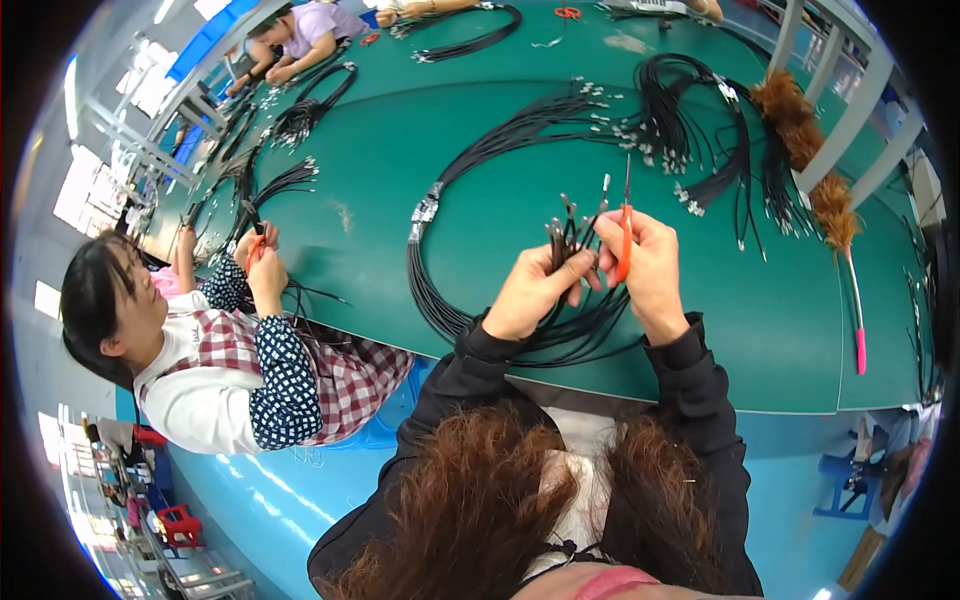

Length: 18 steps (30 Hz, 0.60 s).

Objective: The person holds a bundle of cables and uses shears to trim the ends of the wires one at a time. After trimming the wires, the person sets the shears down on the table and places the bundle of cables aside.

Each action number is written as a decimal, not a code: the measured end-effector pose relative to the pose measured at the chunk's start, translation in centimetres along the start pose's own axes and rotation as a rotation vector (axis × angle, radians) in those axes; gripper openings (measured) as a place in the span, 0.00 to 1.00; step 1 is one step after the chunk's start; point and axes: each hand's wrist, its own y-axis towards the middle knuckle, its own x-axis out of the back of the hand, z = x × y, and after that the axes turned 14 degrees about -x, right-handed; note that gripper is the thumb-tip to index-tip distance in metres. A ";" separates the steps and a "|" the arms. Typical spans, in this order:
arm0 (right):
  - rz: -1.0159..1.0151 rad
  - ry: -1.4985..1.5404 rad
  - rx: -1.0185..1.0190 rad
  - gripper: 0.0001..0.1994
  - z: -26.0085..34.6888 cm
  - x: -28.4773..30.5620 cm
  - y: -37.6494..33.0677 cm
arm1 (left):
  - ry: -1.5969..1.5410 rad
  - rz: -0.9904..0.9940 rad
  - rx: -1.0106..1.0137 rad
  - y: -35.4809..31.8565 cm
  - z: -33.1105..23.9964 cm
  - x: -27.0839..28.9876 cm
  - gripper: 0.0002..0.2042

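Observation:
My left hand (540,288) is closed around one end of a bundle of black cables (440,300), with several small connector tips standing up above the fingers. Beside it, my right hand (645,262) grips orange-handled scissors (625,245), blades pointing up and away from me. Its thumb and fingertips are close to the cable tips; whether they pinch one is hard to make out. From my left hand the bundle loops leftward over the green table (380,170), passes through a whitish tie (425,210), and fans out at the far side into loose silvery ends.
More black cable bundles (670,100) lie at the far right and far left. A brown feather duster (835,210) rests by grey metal rails (850,100) on the right. To my left a seated co-worker's hand (268,270) holds red-handled scissors (256,250). Other people sit across the table.

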 end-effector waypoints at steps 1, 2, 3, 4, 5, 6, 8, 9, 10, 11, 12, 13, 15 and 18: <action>0.035 -0.001 -0.001 0.08 0.1 0.1 0.1 | -0.030 -0.017 -0.022 0.0 0.2 0.0 0.12; 0.066 -0.002 -0.006 0.08 0.2 0.2 0.1 | -0.063 -0.033 -0.041 0.1 0.4 0.0 0.12; 0.094 -0.004 -0.014 0.08 0.2 0.2 0.2 | -0.100 -0.048 -0.056 0.1 0.4 0.1 0.12; 0.089 -0.009 -0.024 0.08 0.1 0.3 0.1 | -0.110 -0.052 -0.050 0.1 0.7 0.3 0.12; 0.145 -0.032 -0.055 0.08 0.2 0.2 -0.1 | -0.114 -0.131 -0.066 0.4 0.6 1.1 0.12; 0.201 -0.056 -0.091 0.08 0.3 0.2 -0.4 | -0.120 -0.215 -0.079 0.6 0.5 1.8 0.12; 0.256 -0.085 -0.139 0.08 0.2 0.5 -1.1 | -0.134 -0.307 -0.084 0.6 -0.3 2.0 0.12; 0.262 -0.108 -0.133 0.08 -0.2 0.7 -1.3 | -0.161 -0.276 -0.062 0.7 -0.8 2.0 0.11; 0.270 -0.130 -0.127 0.08 -0.6 0.9 -1.4 | -0.187 -0.247 -0.041 0.7 -1.2 2.0 0.10; 0.283 -0.153 -0.117 0.08 -0.8 1.0 -1.5 | -0.211 -0.219 -0.025 0.7 -1.5 1.9 0.10; 0.284 -0.156 -0.124 0.08 -0.9 1.0 -1.5 | -0.215 -0.225 -0.022 0.6 -1.6 1.9 0.10; 0.278 -0.179 -0.126 0.07 -1.0 1.0 -1.6 | -0.211 -0.206 -0.015 0.5 -1.6 1.9 0.09; 0.261 -0.221 -0.134 0.05 -1.3 1.0 -1.8 | -0.207 -0.164 0.006 0.2 -1.5 1.7 0.09; 0.254 -0.290 -0.105 0.06 -1.4 0.9 -2.1 | -0.199 -0.177 0.014 0.1 -1.3 1.8 0.09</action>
